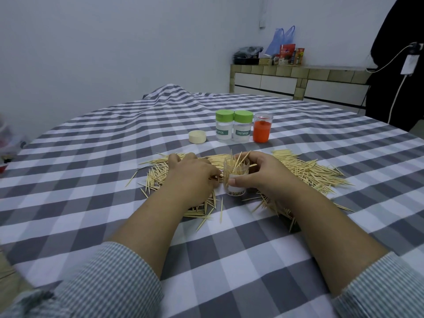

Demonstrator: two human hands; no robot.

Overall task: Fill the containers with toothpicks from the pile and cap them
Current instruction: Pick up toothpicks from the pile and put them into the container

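Wooden toothpicks (pixel 305 171) partly hidden under left hand (pixel 192 177).

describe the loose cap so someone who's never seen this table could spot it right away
On the checked tablecloth, past the toothpick pile, three jars stand in a row. The cap lies alone just left of that row. It is a low, cream-coloured disc on no jar, while the green lids are fitted.

Matt woven cloth (pixel 91 161), checked grey and white, lies creased toward 12 o'clock. The toothpicks (pixel 305 171) look like pale, dull wood. The jar (pixel 236 175) is clear glossy plastic. At 12 o'clock, green caps (pixel 224 115) and a cream lid (pixel 197 136) look smooth plastic.
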